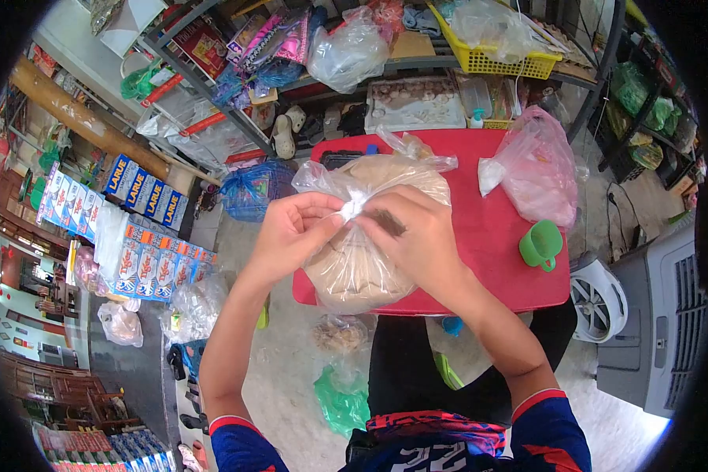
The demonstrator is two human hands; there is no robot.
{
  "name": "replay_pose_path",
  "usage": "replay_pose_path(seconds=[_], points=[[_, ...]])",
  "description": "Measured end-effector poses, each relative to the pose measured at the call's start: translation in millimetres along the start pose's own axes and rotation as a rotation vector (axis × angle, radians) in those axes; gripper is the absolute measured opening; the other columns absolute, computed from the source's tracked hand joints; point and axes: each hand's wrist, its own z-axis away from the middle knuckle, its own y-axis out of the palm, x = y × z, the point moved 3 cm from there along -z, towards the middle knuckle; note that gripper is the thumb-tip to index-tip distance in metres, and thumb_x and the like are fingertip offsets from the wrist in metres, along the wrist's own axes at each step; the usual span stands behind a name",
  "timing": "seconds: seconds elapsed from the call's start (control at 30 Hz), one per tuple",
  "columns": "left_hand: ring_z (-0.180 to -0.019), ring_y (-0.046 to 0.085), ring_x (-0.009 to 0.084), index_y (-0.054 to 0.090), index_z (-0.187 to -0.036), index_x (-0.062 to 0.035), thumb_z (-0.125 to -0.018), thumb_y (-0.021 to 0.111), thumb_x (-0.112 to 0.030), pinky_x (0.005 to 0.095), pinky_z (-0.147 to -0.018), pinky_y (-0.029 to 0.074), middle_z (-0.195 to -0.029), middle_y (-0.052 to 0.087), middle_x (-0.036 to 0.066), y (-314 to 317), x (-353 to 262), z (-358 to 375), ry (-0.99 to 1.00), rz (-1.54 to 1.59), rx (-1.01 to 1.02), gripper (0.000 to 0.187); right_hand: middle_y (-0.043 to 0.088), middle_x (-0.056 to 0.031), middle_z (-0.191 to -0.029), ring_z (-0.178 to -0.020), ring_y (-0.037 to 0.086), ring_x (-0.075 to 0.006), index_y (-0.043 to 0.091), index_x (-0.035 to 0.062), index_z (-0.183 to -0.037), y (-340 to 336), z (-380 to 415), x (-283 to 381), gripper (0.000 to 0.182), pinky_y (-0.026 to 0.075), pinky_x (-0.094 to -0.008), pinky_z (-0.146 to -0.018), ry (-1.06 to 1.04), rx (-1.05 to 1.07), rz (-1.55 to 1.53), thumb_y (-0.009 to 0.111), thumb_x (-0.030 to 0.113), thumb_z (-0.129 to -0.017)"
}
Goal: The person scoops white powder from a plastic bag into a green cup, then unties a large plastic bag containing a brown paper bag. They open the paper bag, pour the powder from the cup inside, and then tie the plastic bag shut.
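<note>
Beneath left hand (pixel 300 234) and right hand (pixel 418 237), the bag (pixel 352 275) sits, neck (pixel 355 204) pinched by both, apparently to stay closed.

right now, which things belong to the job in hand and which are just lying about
In use: clear plastic bag with tan contents; left hand, right hand at its gathered neck; red table.
Apparently lying about: translucent pink bag; green plastic cup.
</note>
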Motion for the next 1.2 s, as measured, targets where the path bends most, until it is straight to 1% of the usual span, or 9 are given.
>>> replay_pose_path(seconds=[0.17, 0.37, 0.57, 0.7, 0.77, 0.87, 1.0, 1.1, 1.2], points=[[-0.101, 0.073, 0.0122, 0.069, -0.124, 0.0068, -0.101, 0.073, -0.003, 0.0254, -0.088, 0.059, -0.114, 0.077, 0.013, 4, 0, 3, 0.061, -0.02, -0.021, 0.025, 0.076, -0.0125, -0.096, -0.09, 0.075, -0.0323, 0.076, 0.0011, -0.096, -2, 1, -2, 0.021, 0.06, -0.0417, -0.081, -0.019, -0.013, 0.03, 0.088, 0.007, -0.08], [-0.103, 0.073, 0.0125, 0.069, -0.124, 0.0071, -0.101, 0.073, -0.002, 0.0259, -0.09, 0.059, -0.115, 0.077, 0.013, 6, -2, 4, 0.109, -0.012, -0.027, 0.026, 0.079, -0.0143, -0.104, -0.096, 0.077, -0.0324, 0.077, 0.0007, -0.101, -4, 4, 4, 0.019, 0.062, -0.0403, -0.086, -0.013, -0.046, 0.047, 0.084, 0.004, -0.083], [-0.1, 0.071, 0.0108, 0.069, -0.124, 0.0069, -0.099, 0.073, -0.001, 0.0255, -0.088, 0.058, -0.113, 0.076, 0.011, 6, -2, 5, 0.141, -0.027, -0.028, 0.026, 0.08, -0.012, -0.104, -0.092, 0.078, -0.0307, 0.078, 0.0035, -0.103, -5, 6, 3, 0.019, 0.062, -0.0387, -0.081, 0.0, -0.056, 0.064, 0.083, 0.005, -0.084], [-0.097, 0.07, 0.0092, 0.069, -0.121, 0.0059, -0.098, 0.073, 0.001, 0.0251, -0.086, 0.057, -0.11, 0.075, 0.009, 8, -5, 7, 0.16, -0.054, -0.056, 0.024, 0.078, -0.0106, -0.1, -0.086, 0.076, -0.0302, 0.078, 0.005, -0.102, -8, -2, 2, 0.018, 0.06, -0.0401, -0.074, 0.024, 0.012, 0.027, 0.083, 0.006, -0.084], [-0.099, 0.069, 0.0104, 0.067, -0.122, 0.0058, -0.099, 0.073, 0.002, 0.0262, -0.088, 0.058, -0.111, 0.074, 0.008, 10, -7, 7, 0.169, -0.091, -0.029, 0.024, 0.076, -0.0103, -0.096, -0.083, 0.075, -0.0306, 0.076, 0.0046, -0.099, -11, -8, 2, 0.016, 0.059, -0.0416, -0.072, 0.056, 0.076, -0.007, 0.083, 0.006, -0.084], [-0.101, 0.068, 0.0101, 0.066, -0.121, 0.0053, -0.099, 0.073, 0.003, 0.0259, -0.088, 0.057, -0.11, 0.072, 0.007, 15, -10, 8, 0.177, -0.124, -0.003, 0.024, 0.071, -0.011, -0.092, -0.081, 0.072, -0.0327, 0.072, 0.0028, -0.097, -15, -14, 3, 0.017, 0.057, -0.0433, -0.072, 0.057, 0.161, 0.039, 0.083, 0.007, -0.085], [-0.1, 0.067, 0.0083, 0.066, -0.12, 0.0046, -0.099, 0.072, 0.004, 0.0238, -0.086, 0.055, -0.108, 0.071, 0.004, 17, -6, 7, 0.182, -0.106, 0.014, 0.022, 0.067, -0.0131, -0.094, -0.085, 0.07, -0.0351, 0.068, 0.0017, -0.097, -14, -16, -3, 0.019, 0.056, -0.0446, -0.075, -0.009, 0.239, 0.027, 0.082, 0.008, -0.086], [-0.098, 0.067, 0.0082, 0.066, -0.117, 0.004, -0.097, 0.074, 0.003, 0.0234, -0.085, 0.055, -0.109, 0.071, 0.004, 14, 0, 6, 0.181, -0.178, 0.041, 0.021, 0.065, -0.0139, -0.095, -0.09, 0.068, -0.0356, 0.066, 0.0015, -0.096, -14, -17, -8, 0.02, 0.055, -0.0452, -0.078, -0.058, 0.319, 0.031, 0.081, 0.007, -0.085], [-0.087, 0.066, 0.0063, 0.066, -0.109, 0.0028, -0.095, 0.077, -0.002, 0.0236, -0.076, 0.054, -0.099, 0.071, 0.004, 20, -10, 4, 0.219, -0.351, 0.0, 0.018, 0.063, -0.0141, -0.094, -0.092, 0.066, -0.0355, 0.064, 0.0011, -0.096, -12, -20, -8, 0.021, 0.054, -0.0458, -0.081, -0.137, 0.352, 0.089, 0.081, 0.005, -0.084]])
